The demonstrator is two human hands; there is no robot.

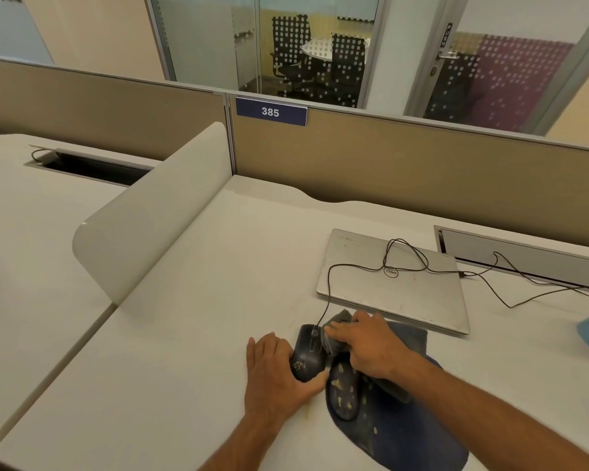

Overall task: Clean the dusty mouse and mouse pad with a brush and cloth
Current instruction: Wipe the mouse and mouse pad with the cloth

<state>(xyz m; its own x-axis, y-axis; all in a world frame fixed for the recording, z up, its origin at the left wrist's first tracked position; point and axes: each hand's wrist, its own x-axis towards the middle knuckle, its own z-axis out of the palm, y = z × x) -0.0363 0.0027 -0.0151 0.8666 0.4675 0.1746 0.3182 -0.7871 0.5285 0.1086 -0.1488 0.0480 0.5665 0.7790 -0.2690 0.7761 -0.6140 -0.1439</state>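
- Nearest the camera are both forearms, which reach forward over the desk [191,300], the largest thing in view.
- Behind the hands a closed laptop [395,283] lies flat, and the cable [330,283] of the mouse runs over its lid.
- At the lower right, the pad [398,433] lies on the desk, dark blue, with pale specks on it; its raised wrist rest [344,389] also carries yellowish spots, so I judge the pad is not yet cleaned.
- A grey cloth [412,338] lies between the pad and the laptop, partly under the right hand.
- By the left edge of the pad sits the mouse [308,355]; pale marks show on its rear, so the wiping seems only begun, and I see no brush.
- From the left, the left hand [276,372] holds the mouse with the thumb against its rear and the palm along its side; the fingers are curled loosely, steadying it.
- On the right, the right hand [368,345] presses a fold of the cloth on the front of the mouse with the fingers nearly straight and closed on the fabric.
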